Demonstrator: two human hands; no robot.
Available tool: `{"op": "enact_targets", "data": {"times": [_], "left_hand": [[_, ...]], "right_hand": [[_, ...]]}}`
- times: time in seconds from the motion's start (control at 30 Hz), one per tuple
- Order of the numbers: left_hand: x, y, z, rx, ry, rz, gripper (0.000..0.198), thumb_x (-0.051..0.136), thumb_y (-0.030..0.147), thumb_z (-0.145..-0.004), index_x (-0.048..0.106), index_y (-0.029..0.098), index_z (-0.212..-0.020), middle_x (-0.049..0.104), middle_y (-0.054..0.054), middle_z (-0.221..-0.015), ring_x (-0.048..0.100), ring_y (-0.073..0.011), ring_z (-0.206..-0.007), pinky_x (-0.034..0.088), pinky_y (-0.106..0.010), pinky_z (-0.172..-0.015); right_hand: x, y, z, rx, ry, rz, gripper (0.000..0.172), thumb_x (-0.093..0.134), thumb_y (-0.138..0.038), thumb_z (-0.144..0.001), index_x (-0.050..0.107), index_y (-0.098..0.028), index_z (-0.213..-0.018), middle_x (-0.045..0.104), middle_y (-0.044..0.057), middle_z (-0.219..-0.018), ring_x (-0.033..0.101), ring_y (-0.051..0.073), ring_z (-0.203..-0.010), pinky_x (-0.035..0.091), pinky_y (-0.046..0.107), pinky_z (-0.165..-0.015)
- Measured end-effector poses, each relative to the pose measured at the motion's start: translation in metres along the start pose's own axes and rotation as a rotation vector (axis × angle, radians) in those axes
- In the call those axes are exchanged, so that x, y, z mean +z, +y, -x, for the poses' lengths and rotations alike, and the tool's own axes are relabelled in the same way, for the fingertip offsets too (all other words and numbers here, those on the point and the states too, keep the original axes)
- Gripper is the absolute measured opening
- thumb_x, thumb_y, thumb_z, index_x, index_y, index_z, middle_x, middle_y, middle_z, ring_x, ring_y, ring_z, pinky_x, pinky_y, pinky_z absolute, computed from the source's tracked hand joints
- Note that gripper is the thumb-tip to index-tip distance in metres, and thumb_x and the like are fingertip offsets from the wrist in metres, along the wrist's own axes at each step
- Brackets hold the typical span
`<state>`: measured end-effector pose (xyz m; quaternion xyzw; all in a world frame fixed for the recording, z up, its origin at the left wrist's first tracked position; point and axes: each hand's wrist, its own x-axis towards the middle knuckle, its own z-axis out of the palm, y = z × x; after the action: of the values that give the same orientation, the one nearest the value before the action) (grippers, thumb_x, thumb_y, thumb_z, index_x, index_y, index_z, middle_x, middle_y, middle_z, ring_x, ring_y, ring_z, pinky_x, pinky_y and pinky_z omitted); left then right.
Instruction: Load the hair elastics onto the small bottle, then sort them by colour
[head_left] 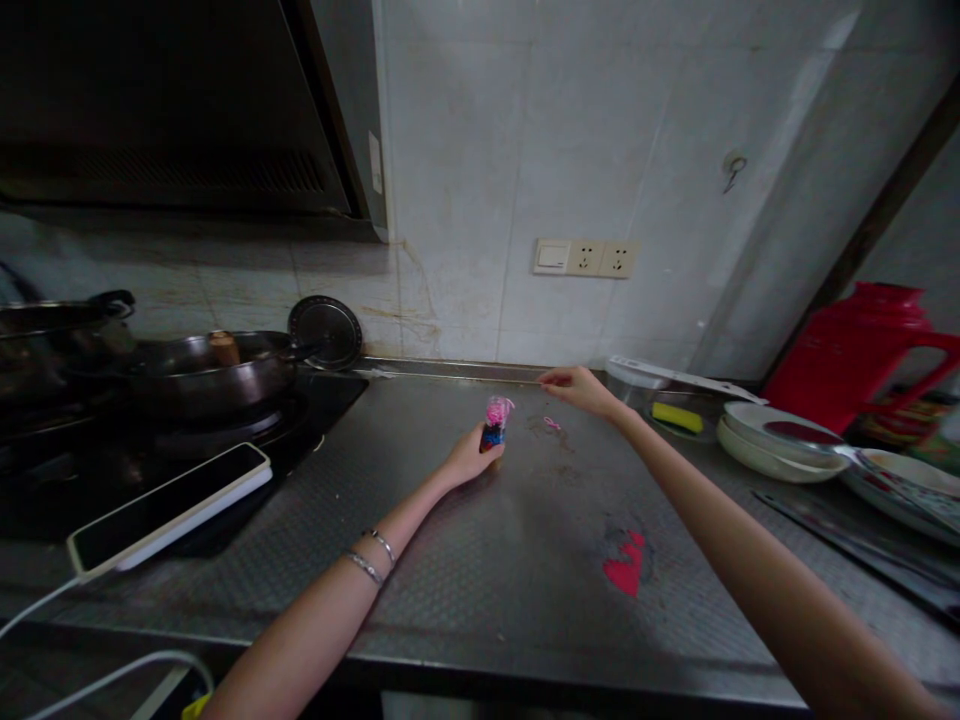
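My left hand (472, 455) is wrapped around a small clear container of hair ties (495, 425), holding it upright over the counter. Pink ones show at its top, with blue, black and red below. To the right of it, my right hand (576, 388) is pinched with the fingertips together near the back of the counter. Whatever may be between those fingertips is too small to make out. Just below that hand a pink hair tie (552, 424) lies on the metal counter (450, 570).
On the left, a pan (214, 375) stands on the stove, with a phone (172, 505) in front. A red thermos jug (851, 350), stacked bowls (776, 450) and a yellow sponge (677, 418) are at the right. A red heart-shaped patch (624, 570) marks the counter.
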<state>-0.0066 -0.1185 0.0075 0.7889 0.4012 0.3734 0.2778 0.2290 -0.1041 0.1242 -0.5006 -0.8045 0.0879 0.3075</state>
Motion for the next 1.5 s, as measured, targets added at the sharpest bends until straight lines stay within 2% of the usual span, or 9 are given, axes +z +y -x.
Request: {"op": "enact_targets", "data": {"times": [0.13, 0.27, 0.57, 0.83, 1.03, 1.2, 1.33, 1.4, 1.5], "left_hand": [[-0.001, 0.003, 0.001, -0.017, 0.002, 0.008, 0.034, 0.053, 0.035, -0.075, 0.052, 0.014, -0.102, 0.062, -0.007, -0.090, 0.057, -0.0177, -0.076, 0.045, -0.030, -0.072], [-0.001, 0.003, 0.001, -0.006, 0.000, -0.011, 0.035, 0.052, 0.036, -0.075, 0.051, 0.014, -0.103, 0.062, -0.007, -0.090, 0.057, -0.0177, -0.076, 0.044, -0.029, -0.072], [0.000, 0.004, 0.000, -0.026, -0.005, -0.022, 0.035, 0.053, 0.036, -0.075, 0.052, 0.014, -0.103, 0.062, -0.007, -0.090, 0.057, -0.0173, -0.076, 0.044, -0.029, -0.072], [0.001, 0.000, 0.000, 0.011, -0.008, -0.031, 0.036, 0.051, 0.038, -0.077, 0.051, 0.015, -0.104, 0.062, -0.007, -0.092, 0.057, -0.0175, -0.077, 0.044, -0.029, -0.072], [-0.001, 0.002, 0.001, 0.015, -0.015, -0.036, 0.037, 0.050, 0.039, -0.077, 0.050, 0.015, -0.105, 0.061, -0.008, -0.093, 0.057, -0.0186, -0.078, 0.044, -0.029, -0.071], [-0.001, 0.004, 0.001, -0.012, -0.014, -0.033, 0.039, 0.051, 0.039, -0.077, 0.049, 0.015, -0.107, 0.062, -0.008, -0.092, 0.057, -0.0190, -0.078, 0.044, -0.030, -0.072], [-0.001, 0.005, 0.002, -0.014, -0.013, -0.027, 0.038, 0.051, 0.038, -0.077, 0.050, 0.015, -0.106, 0.062, -0.008, -0.093, 0.057, -0.0187, -0.079, 0.044, -0.029, -0.073], [-0.001, 0.005, 0.002, -0.015, -0.012, -0.037, 0.037, 0.051, 0.038, -0.077, 0.050, 0.015, -0.105, 0.062, -0.007, -0.092, 0.057, -0.0184, -0.079, 0.043, -0.030, -0.073], [-0.001, 0.005, 0.002, -0.002, -0.009, -0.041, 0.037, 0.050, 0.038, -0.077, 0.050, 0.015, -0.106, 0.061, -0.007, -0.093, 0.057, -0.0183, -0.079, 0.043, -0.030, -0.074]], "right_hand": [[0.012, 0.061, 0.014, 0.135, -0.037, 0.194, 0.029, 0.051, -0.016, -0.072, 0.066, -0.012, -0.096, 0.068, 0.008, -0.086, 0.061, 0.017, -0.076, 0.045, 0.026, -0.072], [0.031, 0.094, 0.020, 0.182, -0.141, 0.313, 0.029, 0.049, -0.013, -0.072, 0.067, -0.013, -0.095, 0.068, 0.010, -0.092, 0.061, 0.019, -0.083, 0.044, 0.024, -0.073], [0.059, 0.106, 0.005, 0.252, -0.235, 0.294, 0.022, 0.056, -0.022, -0.071, 0.070, -0.018, -0.088, 0.069, 0.007, -0.081, 0.062, 0.016, -0.073, 0.043, 0.020, -0.061], [0.063, 0.115, -0.003, 0.287, -0.253, 0.359, 0.020, 0.056, -0.026, -0.070, 0.071, -0.019, -0.081, 0.067, 0.006, -0.077, 0.059, 0.014, -0.067, 0.039, 0.019, -0.055], [0.065, 0.112, -0.003, 0.294, -0.252, 0.385, 0.019, 0.054, -0.026, -0.072, 0.069, -0.016, -0.074, 0.066, 0.008, -0.070, 0.058, 0.016, -0.061, 0.039, 0.023, -0.054], [0.057, 0.099, -0.009, 0.209, -0.120, 0.245, 0.020, 0.053, -0.025, -0.073, 0.068, -0.012, -0.074, 0.066, 0.008, -0.071, 0.058, 0.016, -0.067, 0.041, 0.022, -0.059], [0.041, 0.064, -0.019, 0.109, -0.016, 0.017, 0.025, 0.055, -0.033, -0.071, 0.068, -0.012, -0.076, 0.066, 0.006, -0.072, 0.057, 0.015, -0.066, 0.043, 0.022, -0.058], [0.032, 0.037, -0.023, 0.102, -0.038, -0.151, 0.033, 0.054, -0.040, -0.072, 0.068, -0.012, -0.080, 0.066, 0.005, -0.071, 0.055, 0.013, -0.060, 0.042, 0.022, -0.051], [0.025, -0.005, -0.024, 0.015, -0.108, -0.294, 0.031, 0.057, -0.039, -0.069, 0.067, -0.013, -0.083, 0.066, 0.005, -0.077, 0.055, 0.012, -0.062, 0.042, 0.020, -0.051]]}}
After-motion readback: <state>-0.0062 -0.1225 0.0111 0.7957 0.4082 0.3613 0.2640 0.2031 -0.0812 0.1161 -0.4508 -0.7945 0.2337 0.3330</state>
